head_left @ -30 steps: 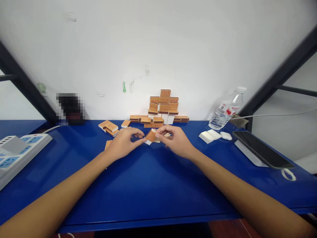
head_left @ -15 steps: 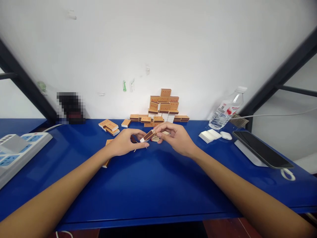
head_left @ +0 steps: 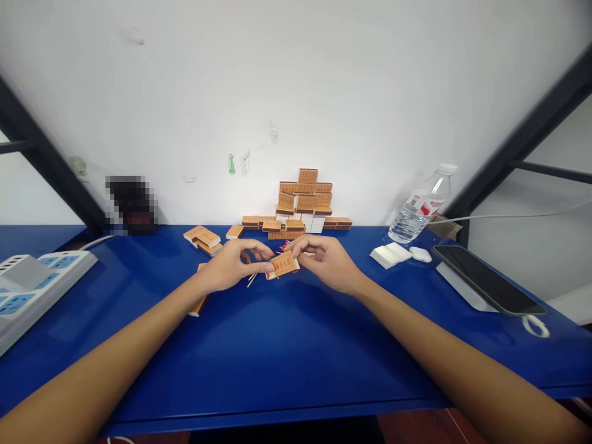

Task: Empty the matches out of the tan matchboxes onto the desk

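Note:
An orange matchbox [head_left: 283,264] is held low over the blue table, its printed face turned up toward me. My left hand [head_left: 229,265] pinches its left end, thumb in front and fingers behind. At the right end, the fingers of my right hand [head_left: 327,260] grip it. The box is partly slid apart: red match heads show at its left end and a white strip at its right. Behind it lie loose red-headed matches [head_left: 283,246], partly covered by my hands. Matchsticks [head_left: 251,280] poke out below my left hand.
Matchboxes form a stepped stack [head_left: 306,200] against the wall. More matchboxes [head_left: 202,236] lie at left, one [head_left: 198,306] partly under my left forearm. A power strip [head_left: 46,287] stands far left. At right are a water bottle [head_left: 419,206], white box [head_left: 391,254], earbud case [head_left: 420,254] and phone [head_left: 488,277].
The matchbox has turned from its dark striking side to its printed face and come slightly lower. Match heads now show at its left end. Both hands remain on it.

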### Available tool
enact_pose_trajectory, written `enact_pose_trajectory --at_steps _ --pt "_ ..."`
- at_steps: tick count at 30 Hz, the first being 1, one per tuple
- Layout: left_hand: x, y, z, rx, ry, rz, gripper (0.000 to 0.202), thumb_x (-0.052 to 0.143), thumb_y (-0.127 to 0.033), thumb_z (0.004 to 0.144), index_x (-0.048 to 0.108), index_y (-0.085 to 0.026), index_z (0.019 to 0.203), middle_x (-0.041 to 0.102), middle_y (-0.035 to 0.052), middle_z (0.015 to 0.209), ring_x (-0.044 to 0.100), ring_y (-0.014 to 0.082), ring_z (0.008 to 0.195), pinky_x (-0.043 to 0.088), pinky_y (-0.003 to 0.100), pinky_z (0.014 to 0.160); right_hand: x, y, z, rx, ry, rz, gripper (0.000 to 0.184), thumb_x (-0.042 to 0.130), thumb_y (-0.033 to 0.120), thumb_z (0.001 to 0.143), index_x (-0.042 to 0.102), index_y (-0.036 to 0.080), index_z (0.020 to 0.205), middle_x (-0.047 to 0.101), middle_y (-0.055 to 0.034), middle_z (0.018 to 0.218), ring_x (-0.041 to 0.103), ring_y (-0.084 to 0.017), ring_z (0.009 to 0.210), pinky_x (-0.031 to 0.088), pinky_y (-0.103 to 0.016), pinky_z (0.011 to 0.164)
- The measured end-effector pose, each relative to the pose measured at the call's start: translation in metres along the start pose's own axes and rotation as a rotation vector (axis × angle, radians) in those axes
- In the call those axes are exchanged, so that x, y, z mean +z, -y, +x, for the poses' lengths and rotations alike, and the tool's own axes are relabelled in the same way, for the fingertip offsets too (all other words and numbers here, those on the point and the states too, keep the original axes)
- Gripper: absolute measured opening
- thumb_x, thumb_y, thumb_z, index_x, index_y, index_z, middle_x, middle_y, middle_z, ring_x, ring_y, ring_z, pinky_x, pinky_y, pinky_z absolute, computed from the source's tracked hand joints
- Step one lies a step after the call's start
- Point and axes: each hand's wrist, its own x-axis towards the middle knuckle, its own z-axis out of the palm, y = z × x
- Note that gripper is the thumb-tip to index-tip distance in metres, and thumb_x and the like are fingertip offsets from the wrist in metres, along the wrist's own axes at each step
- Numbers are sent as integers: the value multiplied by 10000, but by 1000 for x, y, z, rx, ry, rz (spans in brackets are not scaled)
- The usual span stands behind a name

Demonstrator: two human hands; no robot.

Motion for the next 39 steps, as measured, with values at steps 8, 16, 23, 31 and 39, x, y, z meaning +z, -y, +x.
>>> enact_pose_trajectory --at_steps 8,16,23,31,39 --pt "3 1 -2 -32 2 42 246 770 -438 878 764 -260 1048 785 31 936 712 186 818 569 326 699 1 -13 0 186 -17 -20 113 659 274 813 702 180 768 727 -38 814 701 -157 628 605 -325 654" --pt "-7 -6 -7 3 133 291 283 687 -506 921 786 -244 883 704 15 697 606 160 605 448 293 558 0 -12 -3 274 27 -335 242 664 367 876 720 182 730 661 -16 655 554 -124 510 432 -280 509" --pt "-33 -28 -12 -127 367 398 238 800 -470 770 781 -243 837 572 -21 627 476 131 540 314 284 511 0 -10 -8 -95 125 -644 80 673 270 901 713 202 904 633 7 749 488 -129 642 394 -284 643" --pt "-23 -28 -14 -168 466 352 114 700 -294 778 801 -246 804 747 -8 805 614 157 695 425 289 639 2 0 -16 -99 335 -689 341 719 199 825 669 214 1162 605 -75 1111 577 -200 936 474 -325 807" --pt "-28 -22 -12 -116 346 337 101 659 -248 797 756 -221 799 748 -8 790 641 144 687 462 274 633 1 8 -15 -86 377 -711 239 722 210 846 671 196 1079 654 -30 947 547 -164 792 425 -300 738"
